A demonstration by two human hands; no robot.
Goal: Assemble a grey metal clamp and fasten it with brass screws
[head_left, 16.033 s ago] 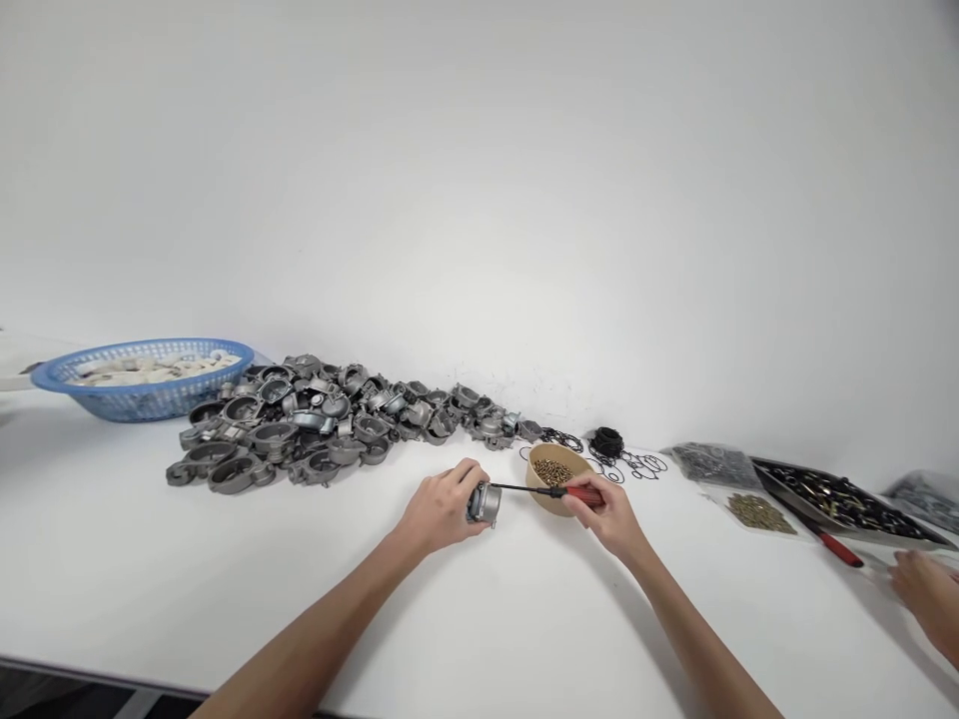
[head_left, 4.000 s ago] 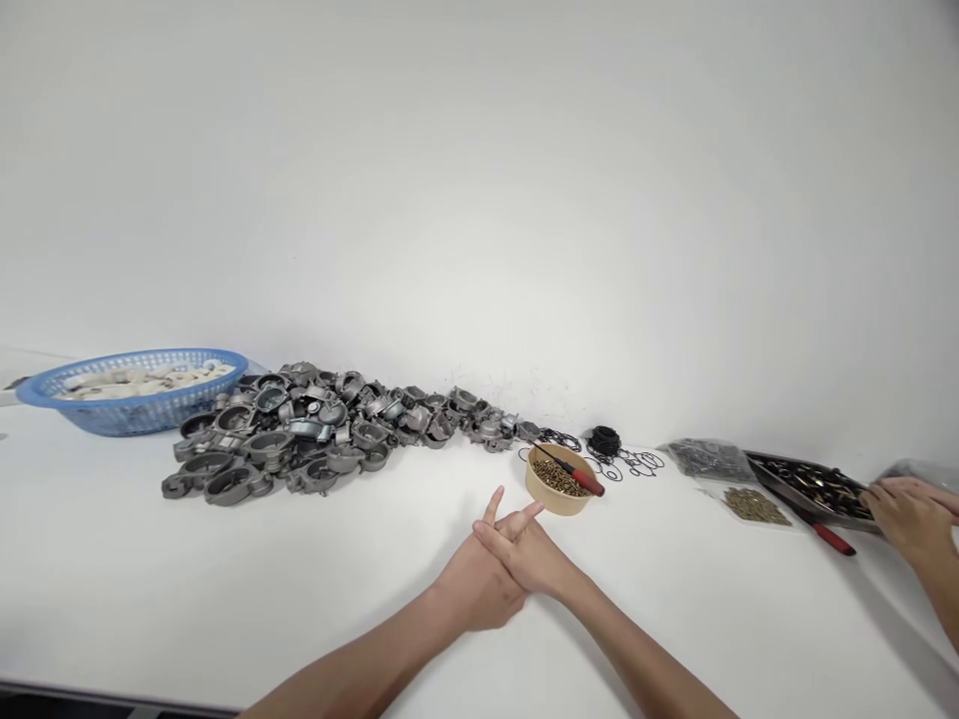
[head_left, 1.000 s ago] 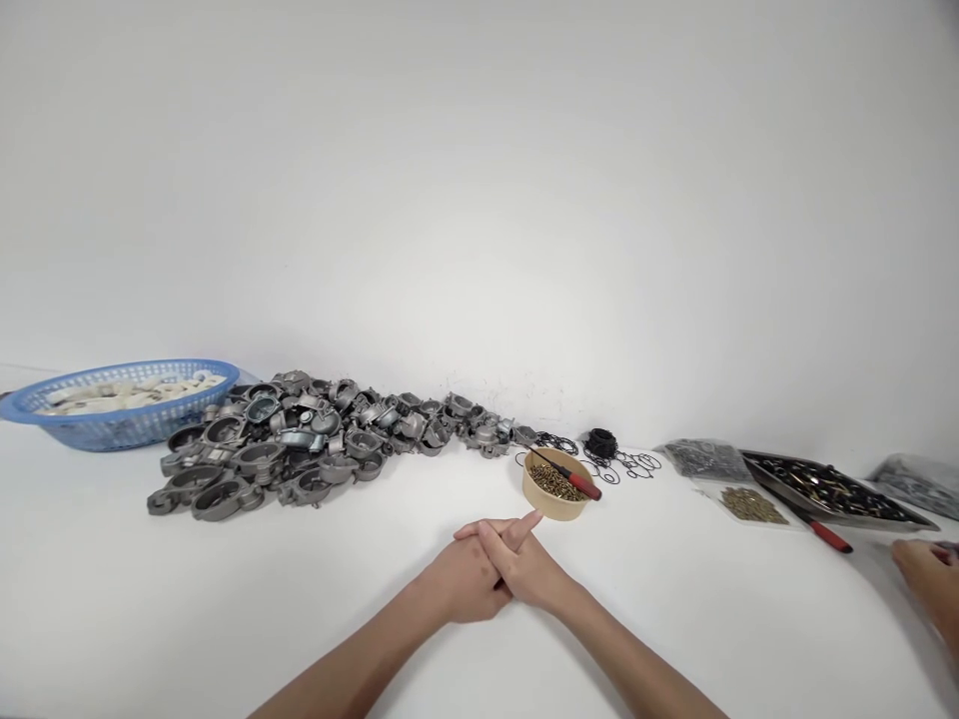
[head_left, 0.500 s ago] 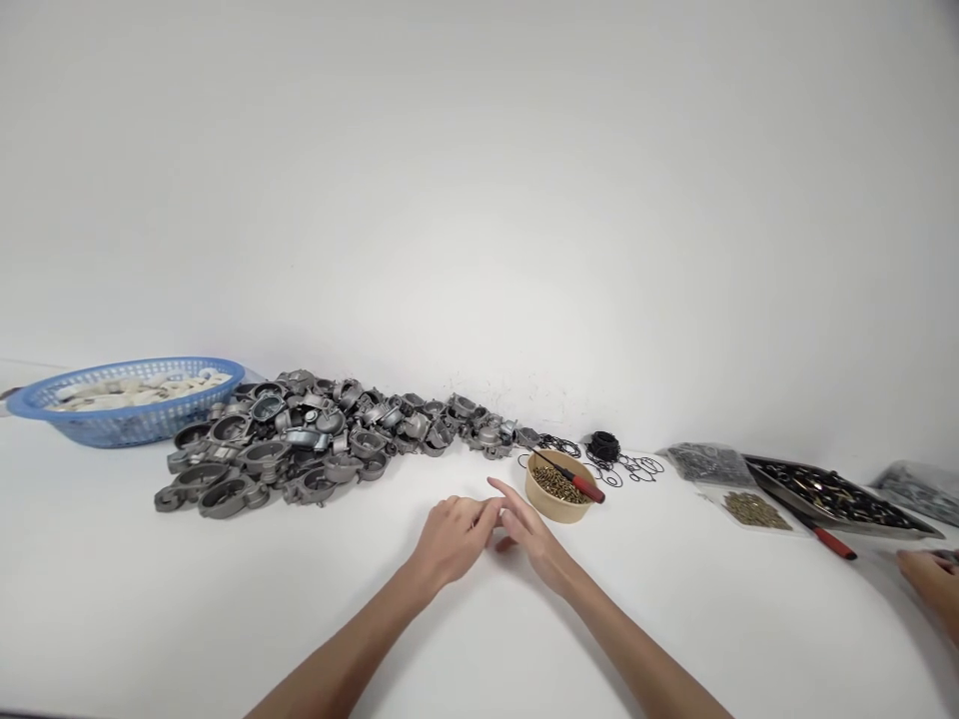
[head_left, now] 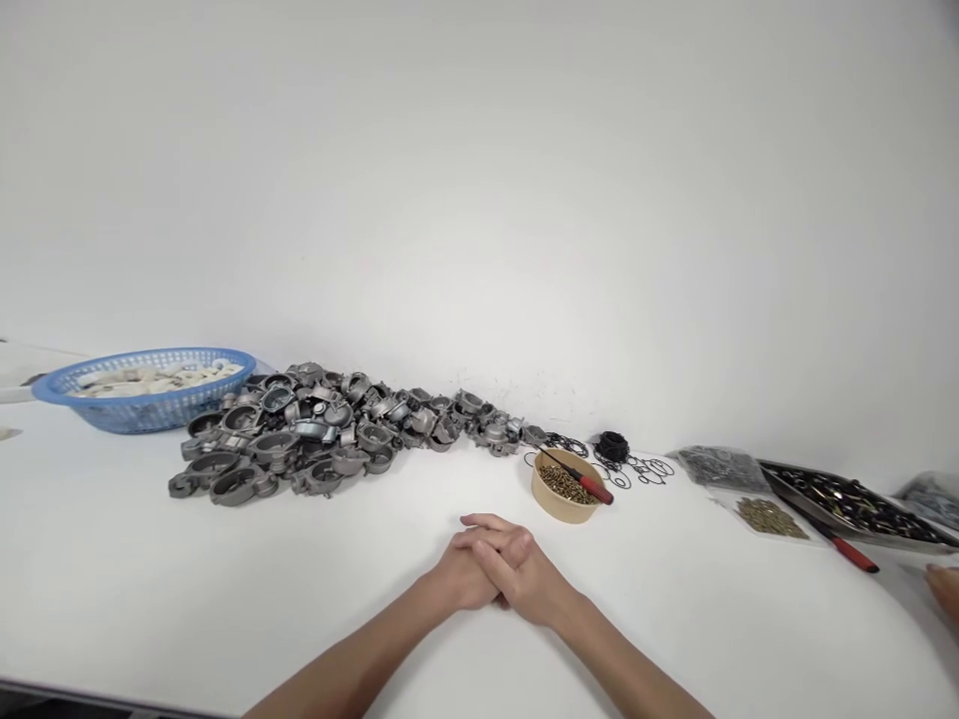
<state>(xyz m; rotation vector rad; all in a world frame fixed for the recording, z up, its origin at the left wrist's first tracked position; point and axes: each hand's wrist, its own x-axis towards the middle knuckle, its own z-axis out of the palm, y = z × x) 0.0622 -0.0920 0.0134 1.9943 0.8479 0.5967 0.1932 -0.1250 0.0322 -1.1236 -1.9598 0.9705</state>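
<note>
So the white tabletop is taking up most of the view, and a big heap of grey metal housings is sprawling ahead of the left hand. A blue basket of whitish parts is sitting farther out to that hand's left. Way off to the right of the right hand, a metal tray is holding dark parts, with a co-worker's hand peeking in nearer the edge.

Both hands are resting folded together, fingers curled and interlaced, so neither is opening up or gripping a tool. Can't tell if anything tiny is hiding between the palms. Looks like a pause to me, no part being worked on.

Just beyond the right hand, the tan bowl is standing closest, with a red-handled screwdriver lying across it. Thin black rings are scattering past it, and little brass screws are filling the bowl.
</note>
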